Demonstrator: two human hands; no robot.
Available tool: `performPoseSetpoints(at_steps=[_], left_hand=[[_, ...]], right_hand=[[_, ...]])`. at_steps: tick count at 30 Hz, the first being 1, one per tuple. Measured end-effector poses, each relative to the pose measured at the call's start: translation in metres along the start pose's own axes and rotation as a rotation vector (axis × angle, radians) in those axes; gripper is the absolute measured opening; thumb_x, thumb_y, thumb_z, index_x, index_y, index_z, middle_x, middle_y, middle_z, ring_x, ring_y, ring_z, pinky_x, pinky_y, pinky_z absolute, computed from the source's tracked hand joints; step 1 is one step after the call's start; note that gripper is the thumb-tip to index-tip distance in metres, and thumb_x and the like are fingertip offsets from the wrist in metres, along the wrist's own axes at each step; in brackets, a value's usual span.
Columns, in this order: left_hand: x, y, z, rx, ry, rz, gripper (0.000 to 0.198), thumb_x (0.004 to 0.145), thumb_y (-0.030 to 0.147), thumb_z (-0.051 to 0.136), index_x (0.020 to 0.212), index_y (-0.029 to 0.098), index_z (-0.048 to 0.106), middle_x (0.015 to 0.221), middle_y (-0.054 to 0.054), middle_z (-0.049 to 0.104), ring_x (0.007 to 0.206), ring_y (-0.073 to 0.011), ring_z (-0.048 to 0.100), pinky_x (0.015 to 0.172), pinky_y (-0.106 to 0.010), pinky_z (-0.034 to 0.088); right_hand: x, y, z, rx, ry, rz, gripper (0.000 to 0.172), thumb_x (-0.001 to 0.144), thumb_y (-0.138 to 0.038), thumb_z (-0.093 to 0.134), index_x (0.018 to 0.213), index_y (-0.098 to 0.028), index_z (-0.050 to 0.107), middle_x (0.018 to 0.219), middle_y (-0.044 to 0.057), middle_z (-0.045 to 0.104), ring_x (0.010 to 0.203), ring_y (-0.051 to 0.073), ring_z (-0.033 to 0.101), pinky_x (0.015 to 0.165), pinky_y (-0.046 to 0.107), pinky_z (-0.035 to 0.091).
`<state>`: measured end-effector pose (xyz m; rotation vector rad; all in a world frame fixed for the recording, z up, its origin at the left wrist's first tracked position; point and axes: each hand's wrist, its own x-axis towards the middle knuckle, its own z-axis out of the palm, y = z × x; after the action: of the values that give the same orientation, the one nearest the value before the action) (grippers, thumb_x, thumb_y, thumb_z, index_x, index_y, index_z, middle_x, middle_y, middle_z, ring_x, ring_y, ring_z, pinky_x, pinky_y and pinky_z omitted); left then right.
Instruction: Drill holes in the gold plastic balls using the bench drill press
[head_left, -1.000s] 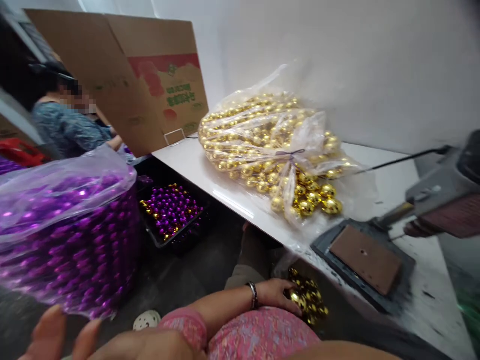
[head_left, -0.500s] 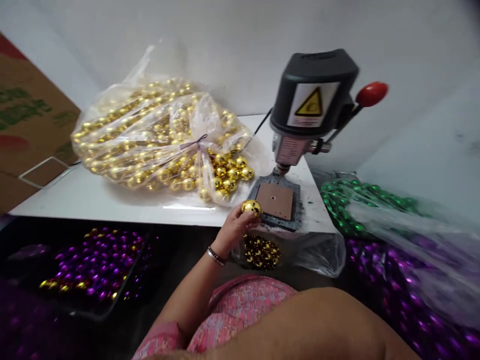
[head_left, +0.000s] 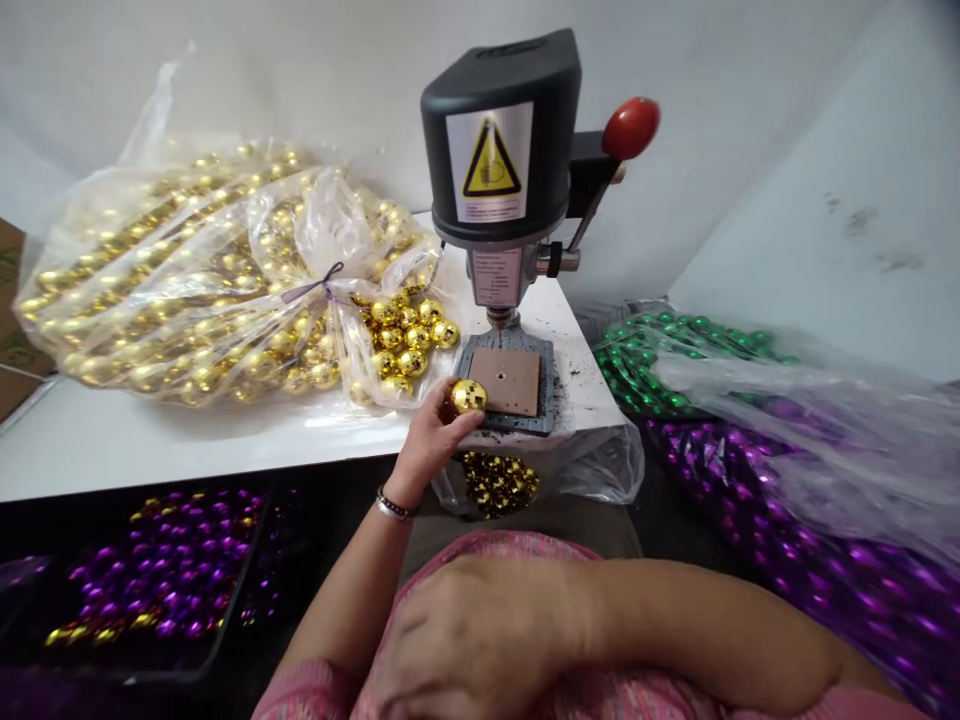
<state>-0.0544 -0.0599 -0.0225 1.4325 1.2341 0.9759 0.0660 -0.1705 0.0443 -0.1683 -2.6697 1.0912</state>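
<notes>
Left fingers (head_left: pixel 466 422) clenched round glossy gold bauble (head_left: pixel 468 396) by drill plate (head_left: pixel 506 382); right hand (head_left: pixel 472 640) slack on pink top (head_left: pixel 450 548).

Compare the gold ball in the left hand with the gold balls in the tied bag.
The gold ball is single and bare; the gold balls are many, inside a tied clear plastic bag. The ball is held in the left hand at the edge of the drill press's plate; the bagged balls lie on the white bench. Both are round and shiny gold.
</notes>
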Motion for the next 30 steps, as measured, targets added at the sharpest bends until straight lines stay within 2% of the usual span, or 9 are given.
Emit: performPoseSetpoints(at_steps=[3,5,7,10,13,16,22,26,30], left_hand=[[-0.01,0.0,0.001,0.253,-0.263,0.019,0.061,0.07,0.035,0.082,0.126,0.021,0.065,0.112,-0.006,0.072,0.101,-0.0237,0.066,0.095,-0.036,0.051],[-0.021,-0.001,0.003,0.338,-0.358,0.055,0.062,0.067,0.034,0.085,0.125,0.024,0.067,0.116,-0.007,0.071,0.1,-0.0241,0.067,0.095,-0.036,0.052],[-0.028,-0.004,0.002,0.385,-0.32,0.078,0.063,0.069,0.036,0.084,0.128,0.024,0.066,0.119,-0.008,0.07,0.093,-0.0219,0.067,0.09,-0.035,0.054],[-0.022,-0.003,-0.008,0.464,-0.114,0.11,0.048,0.083,0.038,0.071,0.128,0.021,0.065,0.111,-0.009,0.072,0.082,-0.0187,0.066,0.083,-0.034,0.055],[0.007,0.007,-0.029,0.637,0.125,0.214,0.03,0.091,0.026,0.056,0.119,0.019,0.068,0.114,-0.012,0.071,0.099,-0.0226,0.066,0.095,-0.037,0.052],[0.043,0.022,-0.049,0.939,0.263,0.234,0.034,0.093,0.017,0.048,0.122,0.014,0.065,0.127,-0.019,0.066,0.121,-0.0288,0.06,0.106,-0.042,0.044],[0.081,0.03,-0.058,1.394,0.035,-0.002,0.028,0.085,0.026,0.061,0.111,0.015,0.064,0.109,-0.018,0.072,0.106,-0.0372,0.064,0.09,-0.048,0.047],[0.078,0.024,-0.058,1.229,0.073,0.082,0.034,0.082,0.023,0.063,0.115,0.014,0.061,0.107,-0.017,0.071,0.099,-0.0315,0.065,0.086,-0.041,0.048],[0.063,0.021,-0.056,0.646,0.022,0.145,0.057,0.077,0.033,0.073,0.128,0.014,0.056,0.108,-0.011,0.071,0.093,-0.022,0.065,0.082,-0.032,0.051]], right_hand=[[-0.037,0.017,-0.001,0.01,0.065,0.196,0.034,0.098,-0.03,0.041,0.108,-0.019,0.072,0.098,0.003,0.078,0.089,0.012,0.068,0.084,0.023,0.049],[-0.064,0.028,0.004,0.067,0.221,0.464,0.036,0.098,-0.03,0.039,0.107,-0.021,0.073,0.099,0.003,0.078,0.091,0.013,0.069,0.085,0.025,0.049],[-0.089,0.038,0.014,0.153,0.359,0.647,0.037,0.098,-0.033,0.039,0.106,-0.022,0.074,0.103,0.004,0.077,0.093,0.013,0.069,0.088,0.026,0.049],[-0.113,0.05,0.032,0.263,0.472,0.83,0.04,0.097,-0.041,0.039,0.103,-0.022,0.074,0.102,0.005,0.077,0.095,0.015,0.069,0.089,0.028,0.05],[-0.124,0.06,0.051,0.323,0.513,0.926,0.042,0.096,-0.046,0.039,0.101,-0.023,0.074,0.105,0.006,0.077,0.098,0.017,0.07,0.092,0.03,0.051],[-0.126,0.068,0.067,0.325,0.514,0.942,0.044,0.095,-0.047,0.037,0.101,-0.023,0.074,0.104,0.007,0.077,0.097,0.018,0.07,0.091,0.031,0.052],[-0.123,0.08,0.085,0.294,0.534,0.956,0.046,0.093,-0.049,0.038,0.099,-0.022,0.075,0.096,0.008,0.077,0.092,0.019,0.07,0.089,0.033,0.053],[-0.126,0.083,0.087,0.302,0.568,0.973,0.047,0.093,-0.048,0.037,0.1,-0.022,0.075,0.097,0.009,0.077,0.093,0.019,0.07,0.09,0.033,0.053],[-0.126,0.085,0.088,0.314,0.606,0.981,0.048,0.093,-0.05,0.036,0.099,-0.022,0.075,0.098,0.008,0.077,0.094,0.019,0.07,0.09,0.033,0.054]])
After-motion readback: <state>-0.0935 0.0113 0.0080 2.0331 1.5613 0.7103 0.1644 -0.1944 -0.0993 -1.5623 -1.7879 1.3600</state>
